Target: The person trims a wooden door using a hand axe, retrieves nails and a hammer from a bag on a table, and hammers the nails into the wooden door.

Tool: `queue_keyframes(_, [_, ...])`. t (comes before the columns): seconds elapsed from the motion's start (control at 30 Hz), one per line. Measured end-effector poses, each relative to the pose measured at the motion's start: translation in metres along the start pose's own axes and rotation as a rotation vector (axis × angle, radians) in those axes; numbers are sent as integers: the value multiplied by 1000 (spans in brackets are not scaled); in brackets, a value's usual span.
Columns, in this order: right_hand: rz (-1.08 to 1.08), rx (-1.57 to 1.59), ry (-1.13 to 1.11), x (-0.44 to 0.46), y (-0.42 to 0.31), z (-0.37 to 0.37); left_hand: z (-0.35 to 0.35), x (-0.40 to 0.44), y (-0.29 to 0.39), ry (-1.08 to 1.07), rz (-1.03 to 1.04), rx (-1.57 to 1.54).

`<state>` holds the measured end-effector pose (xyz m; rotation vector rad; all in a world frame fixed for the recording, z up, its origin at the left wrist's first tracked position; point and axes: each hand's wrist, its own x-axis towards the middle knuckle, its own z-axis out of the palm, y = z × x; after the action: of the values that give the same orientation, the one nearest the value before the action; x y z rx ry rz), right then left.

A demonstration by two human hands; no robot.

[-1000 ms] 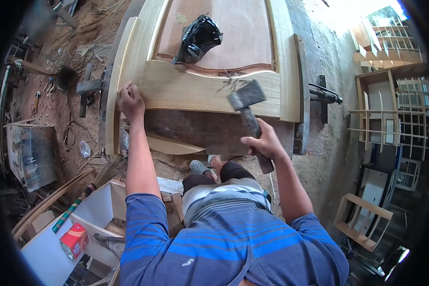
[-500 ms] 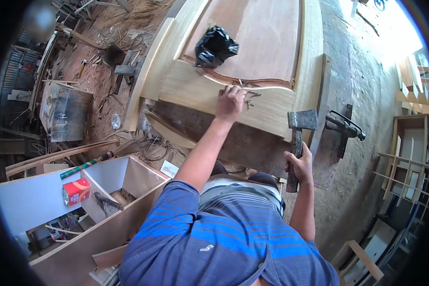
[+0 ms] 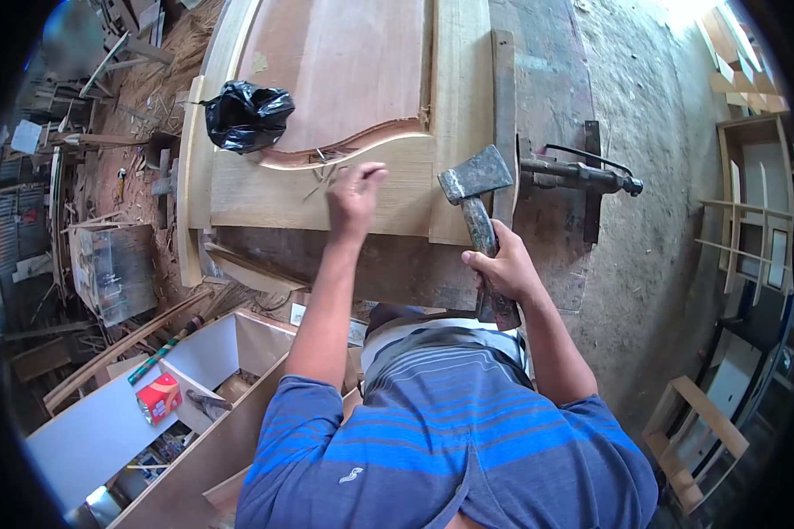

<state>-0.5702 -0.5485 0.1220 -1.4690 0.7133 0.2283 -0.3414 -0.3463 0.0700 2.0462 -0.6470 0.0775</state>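
Note:
My right hand (image 3: 507,269) grips the handle of a hatchet (image 3: 475,176), its dark metal head held up over the door's lower right corner. My left hand (image 3: 353,201) is over the bottom rail of a wooden panel door (image 3: 388,207), fingers drawn together; whatever they may hold is too small to make out. Just beyond that hand, several thin nail-like pieces (image 3: 323,159) lie along the curved edge of the panel. A black plastic bag (image 3: 245,116), its mouth gaping, rests on the door to the left.
A metal bar clamp (image 3: 573,175) juts out from the door's right side. To my lower left stands a white-lined wooden cabinet (image 3: 190,445) with a red tin (image 3: 159,398) on it. Wooden frames (image 3: 754,212) stand at the right, and scraps cover the ground at the left.
My left hand has lifted away from the thin pieces and shifted right across the rail. The hatchet has tilted and come nearer to it. The view has swung to the right.

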Motion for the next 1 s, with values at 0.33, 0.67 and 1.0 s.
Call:
queue_keyframes(0.33, [42, 3, 65, -6, -1, 11, 104, 30, -7, -24, -73, -201])
queue_keyframes(0.67, [8, -93, 185, -5, 0, 25, 102, 34, -6, -116, -9, -196])
queue_keyframes(1.0, [-244, -351, 537, 15, -14, 53, 96, 50, -8, -236, 45, -168])
